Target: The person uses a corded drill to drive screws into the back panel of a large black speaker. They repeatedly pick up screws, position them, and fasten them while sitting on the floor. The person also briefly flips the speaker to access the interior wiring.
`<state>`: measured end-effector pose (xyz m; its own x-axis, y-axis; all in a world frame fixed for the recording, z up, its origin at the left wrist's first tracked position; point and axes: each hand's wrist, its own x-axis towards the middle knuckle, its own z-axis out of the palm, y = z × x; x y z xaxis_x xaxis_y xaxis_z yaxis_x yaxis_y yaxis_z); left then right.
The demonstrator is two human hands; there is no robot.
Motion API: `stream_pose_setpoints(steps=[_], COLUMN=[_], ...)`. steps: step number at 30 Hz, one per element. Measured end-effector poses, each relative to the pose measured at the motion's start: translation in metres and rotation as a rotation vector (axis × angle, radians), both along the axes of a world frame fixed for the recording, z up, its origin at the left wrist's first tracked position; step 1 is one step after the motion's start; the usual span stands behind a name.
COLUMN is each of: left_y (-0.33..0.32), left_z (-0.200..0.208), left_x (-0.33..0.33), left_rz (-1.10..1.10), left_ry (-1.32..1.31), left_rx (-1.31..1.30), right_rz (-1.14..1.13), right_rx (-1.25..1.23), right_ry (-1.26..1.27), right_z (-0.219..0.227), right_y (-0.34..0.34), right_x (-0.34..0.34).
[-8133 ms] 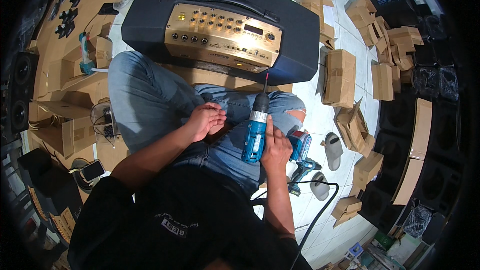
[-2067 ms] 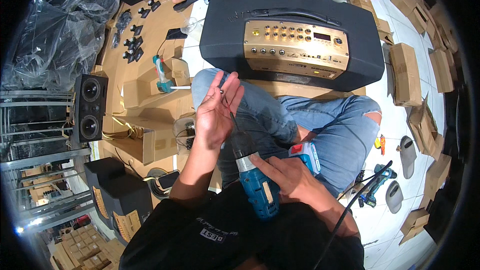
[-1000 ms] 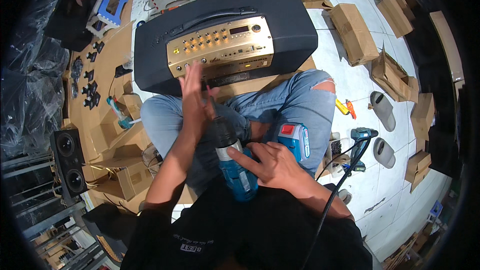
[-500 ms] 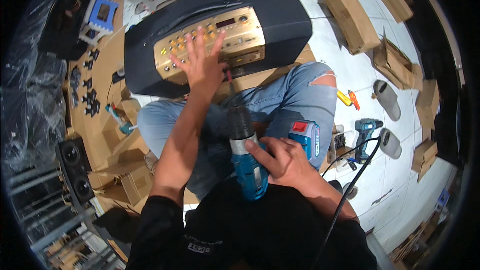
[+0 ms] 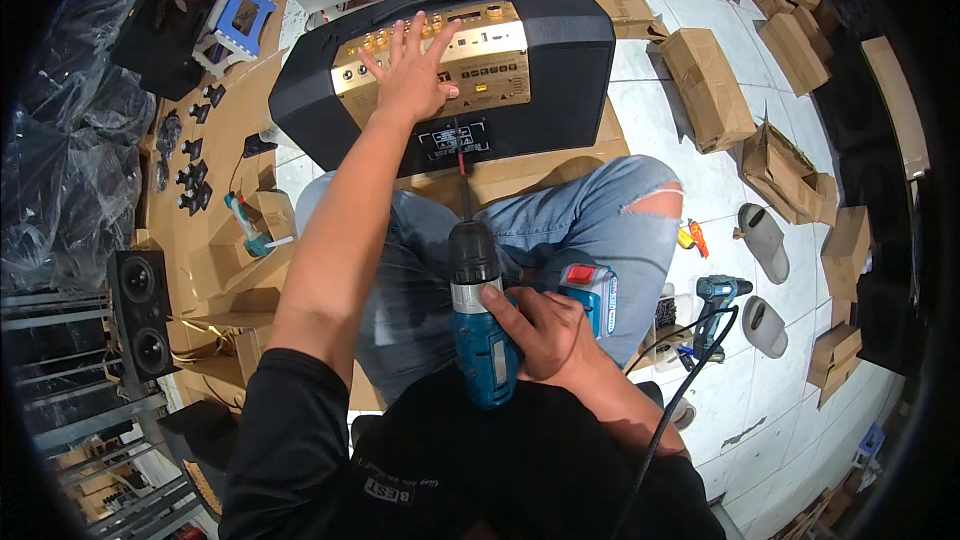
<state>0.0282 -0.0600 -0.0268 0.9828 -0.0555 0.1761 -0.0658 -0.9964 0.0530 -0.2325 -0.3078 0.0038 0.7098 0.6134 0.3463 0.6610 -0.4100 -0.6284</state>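
Note:
A black speaker box (image 5: 570,65) with a carry handle and a gold control panel (image 5: 497,42) lies beyond my crossed legs. My left hand (image 5: 410,85) rests on this panel, fingers spread among its knobs and thumb on the lower gold face. In my right hand (image 5: 550,335) is a teal cordless drill (image 5: 486,352), gripped at its handle, with a teal-and-red battery (image 5: 590,295) at the handle's base. Its long bit (image 5: 463,175) points away from me, and the reddish tip overlaps the white-printed label below the panel; whether they touch I cannot tell.
Cardboard boxes (image 5: 708,90) line the right side. Near my right knee are a second drill (image 5: 716,305), grey slippers (image 5: 765,328) and a black cable (image 5: 690,395). At left lie small black parts (image 5: 192,180), a hot-glue gun (image 5: 245,225) and a two-driver speaker (image 5: 145,315).
The speaker box has tipped back, so more of its lower gold face and the white-printed label shows. My left hand has stayed on the panel. The drill remains in my right hand.

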Motion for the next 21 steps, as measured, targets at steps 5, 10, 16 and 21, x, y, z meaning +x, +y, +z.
stream_pose_setpoints(steps=[5, 10, 16, 21], left_y=[0.001, 0.006, 0.008, 0.011], left_z=[-0.001, -0.002, -0.003, -0.01], left_x=[0.018, 0.019, 0.017, 0.015], left_rz=[-0.034, -0.035, -0.043, -0.076], left_ry=[-0.018, -0.047, -0.063, -0.105], left_rx=[-0.037, -0.049, -0.041, -0.095], right_rz=[-0.024, -0.009, -0.041, -0.069], right_rx=[0.096, 0.082, 0.062, 0.08], right_ry=[-0.066, -0.042, 0.016, 0.05], right_z=[-0.007, -0.011, -0.018, -0.016], right_y=[0.003, 0.003, 0.005, 0.013], right_x=[-0.001, 0.003, 0.006, 0.007])
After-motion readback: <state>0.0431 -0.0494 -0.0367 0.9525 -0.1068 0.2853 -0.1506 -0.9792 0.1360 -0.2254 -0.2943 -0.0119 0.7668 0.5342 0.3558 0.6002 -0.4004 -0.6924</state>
